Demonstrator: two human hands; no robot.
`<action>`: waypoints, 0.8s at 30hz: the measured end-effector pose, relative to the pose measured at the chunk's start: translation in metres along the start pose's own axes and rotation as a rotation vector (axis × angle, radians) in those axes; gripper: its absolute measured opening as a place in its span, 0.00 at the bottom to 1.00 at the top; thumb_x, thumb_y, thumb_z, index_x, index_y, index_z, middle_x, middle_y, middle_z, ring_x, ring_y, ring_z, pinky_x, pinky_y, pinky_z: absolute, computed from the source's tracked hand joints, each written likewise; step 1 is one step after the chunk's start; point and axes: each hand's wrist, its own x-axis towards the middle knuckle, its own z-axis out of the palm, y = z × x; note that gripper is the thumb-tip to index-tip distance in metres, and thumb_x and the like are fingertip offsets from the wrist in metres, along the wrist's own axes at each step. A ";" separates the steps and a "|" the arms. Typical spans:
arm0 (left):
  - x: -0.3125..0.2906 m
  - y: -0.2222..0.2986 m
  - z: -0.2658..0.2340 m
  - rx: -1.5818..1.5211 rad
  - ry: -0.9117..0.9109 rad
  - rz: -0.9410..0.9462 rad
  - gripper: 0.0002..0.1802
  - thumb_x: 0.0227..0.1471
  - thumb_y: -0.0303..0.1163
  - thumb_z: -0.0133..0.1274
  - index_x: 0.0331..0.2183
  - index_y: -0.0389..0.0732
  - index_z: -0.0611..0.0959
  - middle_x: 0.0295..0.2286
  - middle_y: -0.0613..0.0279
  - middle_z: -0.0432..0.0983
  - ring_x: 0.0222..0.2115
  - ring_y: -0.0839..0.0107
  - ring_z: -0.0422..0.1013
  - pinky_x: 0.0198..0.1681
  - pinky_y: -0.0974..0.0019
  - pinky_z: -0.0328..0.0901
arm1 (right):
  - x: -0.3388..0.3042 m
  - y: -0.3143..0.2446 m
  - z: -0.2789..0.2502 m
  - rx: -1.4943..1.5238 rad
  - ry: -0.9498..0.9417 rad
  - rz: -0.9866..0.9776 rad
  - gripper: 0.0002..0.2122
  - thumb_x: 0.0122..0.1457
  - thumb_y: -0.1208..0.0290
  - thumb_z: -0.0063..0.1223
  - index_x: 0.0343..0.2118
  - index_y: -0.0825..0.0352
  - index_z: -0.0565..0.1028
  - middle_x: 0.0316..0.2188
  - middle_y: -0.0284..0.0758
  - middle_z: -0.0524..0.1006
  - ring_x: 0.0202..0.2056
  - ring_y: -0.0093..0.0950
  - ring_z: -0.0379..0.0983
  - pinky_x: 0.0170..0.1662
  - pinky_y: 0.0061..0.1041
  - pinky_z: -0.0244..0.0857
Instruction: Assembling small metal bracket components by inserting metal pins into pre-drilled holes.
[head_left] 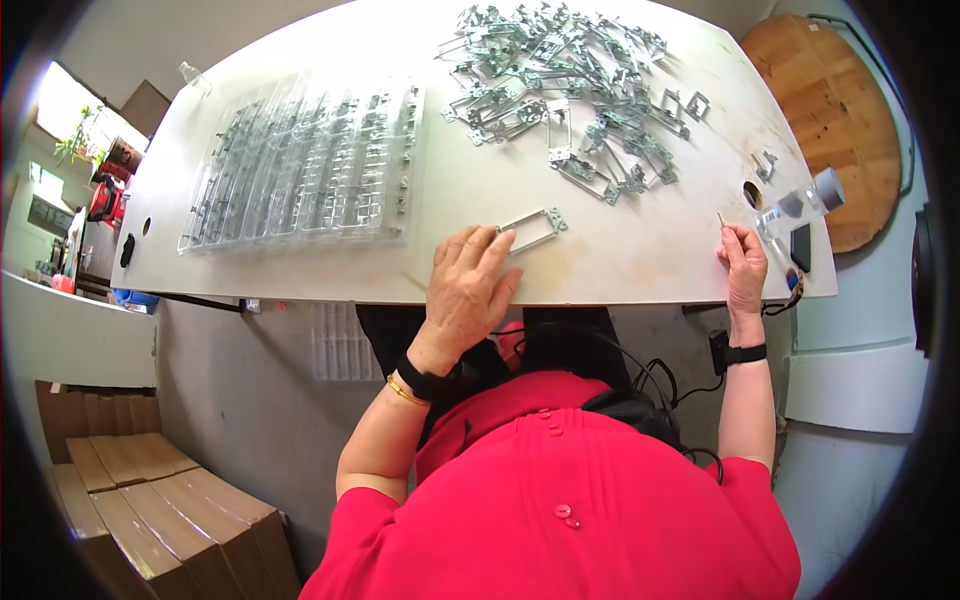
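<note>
My left hand (468, 280) is over the near edge of the table, its fingers closed over the left end of a rectangular metal frame bracket (540, 231). The bracket lies flat, and its right end, with a small plate, sticks out past my fingertips. Farther right, my right hand (742, 265) is closed in a pinch on a thin pin-like piece (720, 218). Only the tip of that piece shows, so its kind is unclear. Beyond both hands spreads a heap of similar metal brackets (575, 85).
Clear plastic trays (300, 170) filled with metal parts cover the table's left side. A transparent bottle with a grey cap (800, 205) lies by a dark hole at right, near a black object (800, 248). A round wooden board (830, 130) leans beyond; cartons (180, 500) stand lower left.
</note>
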 end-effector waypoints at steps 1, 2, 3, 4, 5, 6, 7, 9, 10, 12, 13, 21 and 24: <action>-0.002 0.000 -0.001 0.004 0.000 0.001 0.27 0.58 0.34 0.63 0.57 0.37 0.80 0.53 0.47 0.77 0.56 0.45 0.70 0.61 0.46 0.63 | 0.000 -0.001 0.000 -0.005 -0.002 0.002 0.06 0.69 0.67 0.63 0.43 0.62 0.82 0.32 0.19 0.76 0.31 0.11 0.69 0.38 0.14 0.66; -0.004 0.001 -0.002 0.008 -0.001 0.004 0.27 0.58 0.35 0.63 0.57 0.37 0.80 0.54 0.47 0.76 0.57 0.45 0.70 0.62 0.46 0.63 | 0.001 -0.001 0.000 -0.010 -0.003 0.004 0.05 0.69 0.67 0.63 0.43 0.62 0.82 0.32 0.19 0.76 0.32 0.11 0.69 0.39 0.14 0.66; -0.006 0.004 -0.002 0.007 -0.007 0.005 0.27 0.58 0.35 0.63 0.57 0.37 0.80 0.54 0.46 0.76 0.57 0.45 0.70 0.62 0.46 0.63 | 0.000 -0.001 0.000 -0.018 -0.001 0.011 0.05 0.69 0.67 0.63 0.43 0.61 0.82 0.33 0.19 0.76 0.32 0.11 0.69 0.39 0.13 0.66; -0.008 0.005 -0.003 0.007 -0.016 -0.002 0.28 0.58 0.36 0.64 0.58 0.37 0.80 0.54 0.46 0.76 0.58 0.45 0.70 0.63 0.46 0.62 | 0.000 0.000 0.002 -0.048 0.010 -0.001 0.06 0.69 0.67 0.63 0.43 0.61 0.82 0.33 0.18 0.77 0.32 0.11 0.68 0.39 0.13 0.66; -0.010 0.007 -0.005 0.006 -0.027 -0.007 0.28 0.58 0.36 0.64 0.58 0.37 0.80 0.54 0.46 0.76 0.58 0.45 0.69 0.63 0.45 0.62 | 0.000 -0.002 0.002 -0.059 0.004 -0.006 0.06 0.69 0.67 0.63 0.43 0.61 0.82 0.33 0.19 0.77 0.32 0.11 0.68 0.39 0.13 0.66; -0.012 0.009 -0.006 0.006 -0.040 -0.010 0.29 0.58 0.37 0.64 0.58 0.37 0.80 0.55 0.46 0.76 0.59 0.45 0.69 0.64 0.45 0.61 | 0.000 -0.003 0.003 -0.067 0.000 -0.008 0.06 0.69 0.67 0.63 0.43 0.62 0.82 0.33 0.19 0.77 0.32 0.11 0.68 0.39 0.14 0.66; -0.014 0.012 -0.008 -0.002 -0.056 -0.011 0.30 0.58 0.38 0.65 0.58 0.37 0.79 0.55 0.46 0.76 0.59 0.45 0.69 0.64 0.44 0.61 | -0.001 -0.004 0.004 -0.075 -0.004 -0.011 0.06 0.69 0.67 0.63 0.43 0.62 0.82 0.33 0.19 0.77 0.33 0.11 0.68 0.40 0.14 0.66; -0.017 0.018 -0.010 -0.016 -0.082 -0.011 0.31 0.57 0.39 0.66 0.59 0.38 0.79 0.55 0.45 0.76 0.59 0.45 0.69 0.65 0.44 0.61 | -0.004 -0.007 0.007 -0.106 0.004 -0.008 0.06 0.69 0.67 0.62 0.43 0.62 0.82 0.34 0.19 0.77 0.33 0.11 0.68 0.40 0.14 0.66; -0.019 0.020 -0.010 -0.006 -0.092 -0.008 0.32 0.56 0.39 0.66 0.59 0.38 0.80 0.55 0.46 0.76 0.59 0.46 0.69 0.65 0.44 0.60 | -0.004 -0.008 0.009 -0.121 0.007 -0.010 0.06 0.70 0.68 0.62 0.43 0.63 0.82 0.34 0.19 0.77 0.33 0.11 0.68 0.40 0.14 0.65; -0.023 0.021 -0.010 0.016 -0.110 -0.001 0.32 0.54 0.38 0.68 0.59 0.40 0.80 0.55 0.46 0.76 0.59 0.46 0.69 0.66 0.44 0.60 | -0.005 -0.010 0.012 -0.179 -0.021 -0.053 0.05 0.70 0.69 0.61 0.43 0.63 0.82 0.33 0.19 0.76 0.33 0.11 0.67 0.40 0.14 0.64; -0.024 0.021 -0.009 0.034 -0.103 0.010 0.31 0.53 0.36 0.68 0.58 0.41 0.81 0.55 0.46 0.76 0.59 0.47 0.70 0.66 0.44 0.60 | -0.005 -0.011 0.013 -0.207 -0.036 -0.075 0.05 0.70 0.69 0.61 0.43 0.63 0.82 0.33 0.19 0.76 0.34 0.11 0.67 0.41 0.14 0.64; -0.029 0.024 -0.002 0.051 -0.027 0.088 0.25 0.49 0.24 0.67 0.52 0.44 0.86 0.48 0.50 0.77 0.51 0.53 0.74 0.58 0.48 0.68 | -0.024 -0.023 0.039 -0.270 -0.178 -0.134 0.03 0.68 0.75 0.62 0.41 0.65 0.81 0.33 0.20 0.76 0.35 0.11 0.68 0.40 0.15 0.64; -0.026 0.025 -0.006 0.031 -0.025 0.101 0.25 0.47 0.21 0.66 0.50 0.43 0.87 0.43 0.54 0.78 0.47 0.55 0.75 0.52 0.50 0.71 | -0.032 -0.033 0.054 -0.302 -0.237 -0.180 0.02 0.68 0.76 0.62 0.40 0.66 0.81 0.34 0.22 0.77 0.35 0.13 0.69 0.40 0.16 0.64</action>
